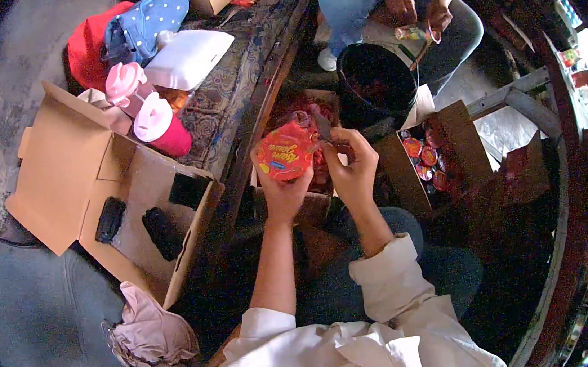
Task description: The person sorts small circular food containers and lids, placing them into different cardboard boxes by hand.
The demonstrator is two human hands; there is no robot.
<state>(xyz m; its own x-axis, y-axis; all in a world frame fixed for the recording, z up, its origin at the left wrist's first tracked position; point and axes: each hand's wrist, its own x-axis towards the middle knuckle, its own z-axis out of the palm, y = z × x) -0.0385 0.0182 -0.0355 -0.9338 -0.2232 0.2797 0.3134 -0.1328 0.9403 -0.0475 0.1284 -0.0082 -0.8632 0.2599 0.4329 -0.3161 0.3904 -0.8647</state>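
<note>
My left hand is wrapped round the lower part of a red plastic packet with yellow lettering, its top gathered. At the packet's upper right, my right hand pinches a small dark flat blade, perhaps a knife; its handle is hidden in the fingers. The blade is close to the packet's gathered top, but whether they touch I cannot tell. Beneath both hands stands an open cardboard box with red packets inside, partly hidden by my hands.
Right of my hands, an open carton holds several round red packs. A black bucket stands ahead, before a seated person holding a small packet. An open cardboard box, pink tumblers and a white foam container lie left.
</note>
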